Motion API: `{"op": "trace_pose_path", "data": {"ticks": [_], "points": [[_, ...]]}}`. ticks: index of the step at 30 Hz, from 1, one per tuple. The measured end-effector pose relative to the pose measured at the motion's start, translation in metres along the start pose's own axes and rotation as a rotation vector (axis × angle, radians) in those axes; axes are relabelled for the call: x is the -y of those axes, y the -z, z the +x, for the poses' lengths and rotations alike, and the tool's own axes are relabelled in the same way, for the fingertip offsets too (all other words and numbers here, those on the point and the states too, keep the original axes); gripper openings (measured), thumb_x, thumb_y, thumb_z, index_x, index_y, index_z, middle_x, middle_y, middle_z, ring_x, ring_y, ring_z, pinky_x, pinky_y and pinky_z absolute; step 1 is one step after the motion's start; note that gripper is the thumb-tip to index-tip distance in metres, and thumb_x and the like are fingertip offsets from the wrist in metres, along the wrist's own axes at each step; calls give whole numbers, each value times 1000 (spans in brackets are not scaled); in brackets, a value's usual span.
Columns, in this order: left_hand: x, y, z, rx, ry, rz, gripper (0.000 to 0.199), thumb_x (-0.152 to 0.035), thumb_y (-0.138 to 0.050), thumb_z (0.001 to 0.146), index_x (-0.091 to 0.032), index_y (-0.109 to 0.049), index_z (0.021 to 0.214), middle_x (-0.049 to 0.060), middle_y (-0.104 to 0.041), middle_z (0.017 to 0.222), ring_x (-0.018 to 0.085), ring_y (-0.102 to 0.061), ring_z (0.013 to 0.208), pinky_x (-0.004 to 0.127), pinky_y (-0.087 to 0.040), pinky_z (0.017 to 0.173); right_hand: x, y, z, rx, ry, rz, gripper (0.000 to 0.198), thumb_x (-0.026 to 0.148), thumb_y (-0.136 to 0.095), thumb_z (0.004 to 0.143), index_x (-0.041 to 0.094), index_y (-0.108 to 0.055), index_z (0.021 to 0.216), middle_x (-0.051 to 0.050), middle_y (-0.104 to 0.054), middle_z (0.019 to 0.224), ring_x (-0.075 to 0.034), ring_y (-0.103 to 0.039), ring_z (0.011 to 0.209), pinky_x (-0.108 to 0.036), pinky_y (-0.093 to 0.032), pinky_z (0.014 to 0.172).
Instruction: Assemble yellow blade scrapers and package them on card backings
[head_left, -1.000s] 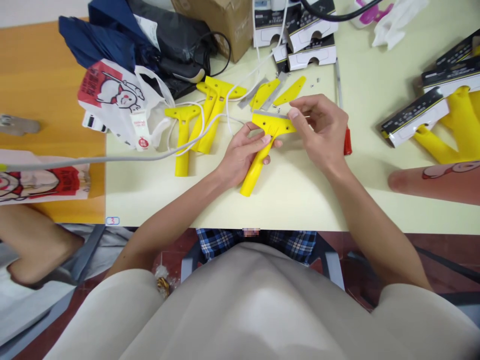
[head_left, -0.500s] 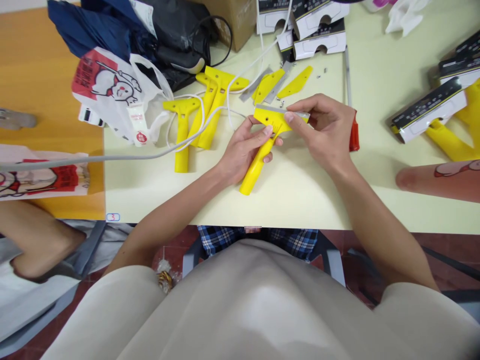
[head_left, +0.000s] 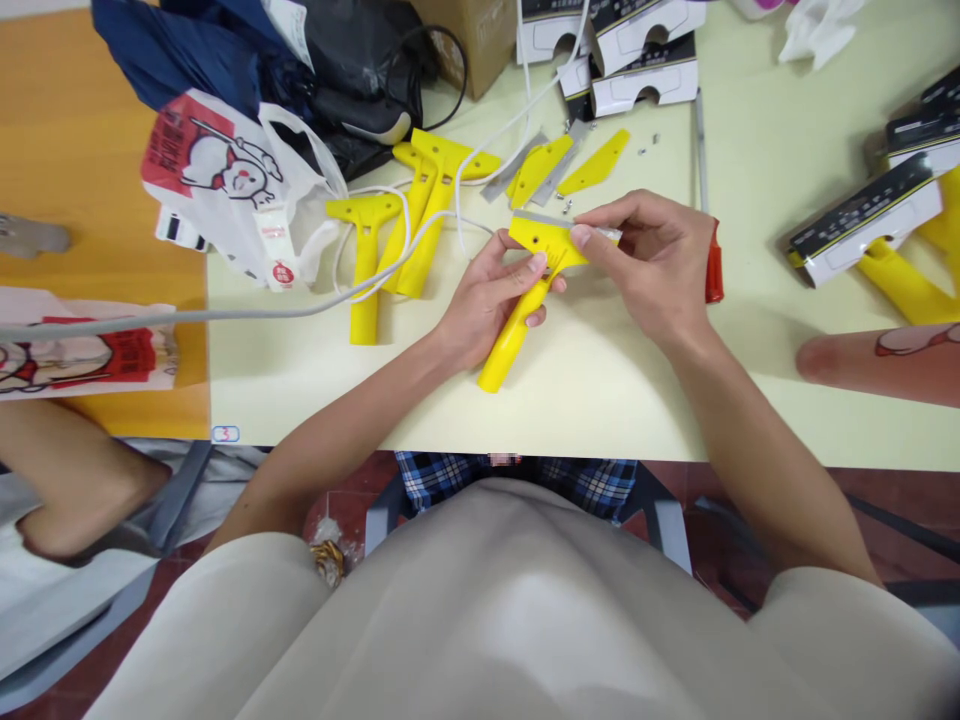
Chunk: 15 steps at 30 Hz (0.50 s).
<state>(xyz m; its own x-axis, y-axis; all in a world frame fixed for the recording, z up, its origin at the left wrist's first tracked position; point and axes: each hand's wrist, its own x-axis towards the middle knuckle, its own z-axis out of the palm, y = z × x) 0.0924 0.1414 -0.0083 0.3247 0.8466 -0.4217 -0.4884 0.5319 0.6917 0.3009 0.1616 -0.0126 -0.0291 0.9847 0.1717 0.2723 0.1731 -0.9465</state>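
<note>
My left hand (head_left: 486,300) is closed around the neck of a yellow scraper (head_left: 504,350), its thumb pressed on the front just below the head. A grey metal blade (head_left: 551,219) runs along the scraper's top edge. My right hand (head_left: 656,262) pinches the right end of the scraper head between thumb and fingers. Past the hands lie loose yellow cover plates (head_left: 596,163), flat metal blades (head_left: 564,160) and several small screws (head_left: 642,152). A screwdriver with a red handle (head_left: 715,262) lies right of my right hand, partly hidden by it.
More yellow scrapers (head_left: 365,285) lie at the left, crossed by white cables (head_left: 409,235). A plastic bag (head_left: 217,180) sits behind them. Black-and-white boxes (head_left: 645,88) stand at the back, and another box (head_left: 862,222) at the right near a reddish cylinder (head_left: 874,362). Someone's arm (head_left: 82,480) is at the left.
Both hands keep the same grip on the scraper. The view has shifted very slightly; otherwise hardly anything differs.
</note>
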Motion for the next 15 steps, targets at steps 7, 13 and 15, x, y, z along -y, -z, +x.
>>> {"op": "trace_pose_path", "data": {"ticks": [7,13,15], "points": [[-5,3,7,-44,-53,-49,41,-28,-97,98,-29,-63,121,1,-80,116,18,-86,107,17,-53,57,8,55,21,166,163,-552,32,44,-76,114,26,-81,140,-12,-77,135,-16,-75,110,-33,-58,96],[-9,6,10,-63,-78,-8,36,-30,-94,101,-28,-62,118,2,-79,120,21,-85,117,16,-53,59,14,93,29,333,-82,-747,69,11,-118,54,27,-87,114,-1,-75,111,-6,-60,80,-31,-47,82],[-8,7,11,-31,-92,-19,36,-30,-94,100,-28,-62,116,2,-79,119,20,-85,115,16,-53,58,13,97,31,372,-136,-770,66,12,-119,49,25,-86,105,0,-73,99,-6,-58,76,-31,-46,80]]}}
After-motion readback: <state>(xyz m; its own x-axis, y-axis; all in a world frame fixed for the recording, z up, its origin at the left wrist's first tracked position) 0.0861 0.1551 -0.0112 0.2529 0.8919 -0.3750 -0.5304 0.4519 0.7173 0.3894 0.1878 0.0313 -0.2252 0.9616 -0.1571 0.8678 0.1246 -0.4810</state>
